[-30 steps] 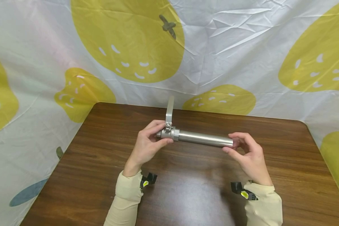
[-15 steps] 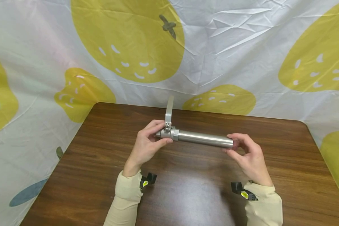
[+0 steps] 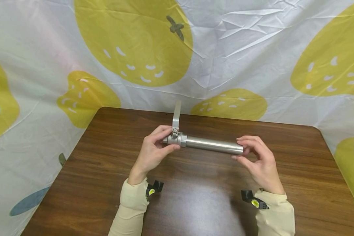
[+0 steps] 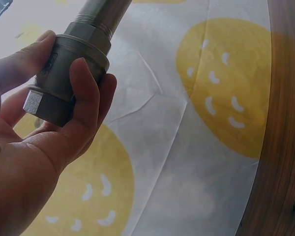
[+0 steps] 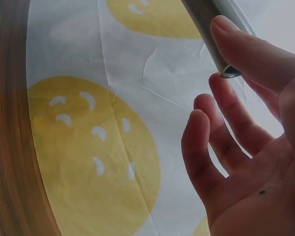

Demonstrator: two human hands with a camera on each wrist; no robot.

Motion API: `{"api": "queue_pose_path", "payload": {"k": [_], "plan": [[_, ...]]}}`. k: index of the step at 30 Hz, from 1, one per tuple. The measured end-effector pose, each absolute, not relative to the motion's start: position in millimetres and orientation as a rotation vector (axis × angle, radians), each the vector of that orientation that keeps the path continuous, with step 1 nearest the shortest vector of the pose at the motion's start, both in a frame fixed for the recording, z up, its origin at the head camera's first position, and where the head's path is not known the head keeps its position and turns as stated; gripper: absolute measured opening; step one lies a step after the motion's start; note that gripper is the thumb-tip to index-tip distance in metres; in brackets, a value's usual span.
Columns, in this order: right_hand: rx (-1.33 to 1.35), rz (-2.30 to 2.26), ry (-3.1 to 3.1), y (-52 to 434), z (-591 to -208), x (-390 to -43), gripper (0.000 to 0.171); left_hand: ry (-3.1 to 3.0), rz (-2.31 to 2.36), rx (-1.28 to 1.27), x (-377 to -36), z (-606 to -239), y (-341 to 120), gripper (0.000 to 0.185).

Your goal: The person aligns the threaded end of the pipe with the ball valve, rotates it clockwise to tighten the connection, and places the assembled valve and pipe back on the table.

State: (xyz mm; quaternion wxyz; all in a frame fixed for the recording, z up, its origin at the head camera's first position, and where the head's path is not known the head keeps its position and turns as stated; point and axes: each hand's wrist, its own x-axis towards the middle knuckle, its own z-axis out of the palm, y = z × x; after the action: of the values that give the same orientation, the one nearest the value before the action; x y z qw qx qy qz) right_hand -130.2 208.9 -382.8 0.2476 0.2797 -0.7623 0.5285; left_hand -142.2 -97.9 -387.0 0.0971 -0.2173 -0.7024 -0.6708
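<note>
A metal ball valve (image 3: 173,139) has its flat lever (image 3: 176,114) pointing up and away. From its right side runs a smooth, shiny steel pipe (image 3: 213,145), joined at a hex collar (image 3: 184,140). My left hand (image 3: 151,152) grips the valve body between thumb and fingers. In the left wrist view the fingers wrap the round body (image 4: 64,73), above its hex end. My right hand (image 3: 261,160) pinches the pipe's free end with thumb and fingers. The right wrist view shows the pipe's open end (image 5: 231,72) under the thumb, other fingers curved and apart from it.
A dark brown wooden table (image 3: 200,200) lies below both hands. White cloth with yellow fruit prints (image 3: 209,49) hangs behind the far edge and at both sides. Black straps with small cameras (image 3: 255,201) sit on both wrists, over beige sleeves (image 3: 134,205).
The fingers of my right hand have shifted slightly around the pipe's end, the upper ones now a bit higher. My left hand, the valve and its lever stay nearly still.
</note>
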Motion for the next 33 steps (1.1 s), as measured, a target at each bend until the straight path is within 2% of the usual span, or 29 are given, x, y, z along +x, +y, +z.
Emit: {"api": "queue_pose_path", "payload": {"k": [8,16,33], "plan": [[0.757,1.451,-2.095,208.0,-380.6,-128.8,0.053,-2.088,-1.987,-0.628,-141.9,-386.2,-98.7,0.052],[0.736,1.44,-2.135,218.2,-398.4,-137.6,0.054,-2.101,-1.98,-0.621,-141.8,-386.0,-99.0,0.052],[0.676,1.376,-2.276,222.0,-397.9,-134.1,0.043,-2.079,-1.985,-0.648,-141.9,-386.7,-98.7,0.051]]}}
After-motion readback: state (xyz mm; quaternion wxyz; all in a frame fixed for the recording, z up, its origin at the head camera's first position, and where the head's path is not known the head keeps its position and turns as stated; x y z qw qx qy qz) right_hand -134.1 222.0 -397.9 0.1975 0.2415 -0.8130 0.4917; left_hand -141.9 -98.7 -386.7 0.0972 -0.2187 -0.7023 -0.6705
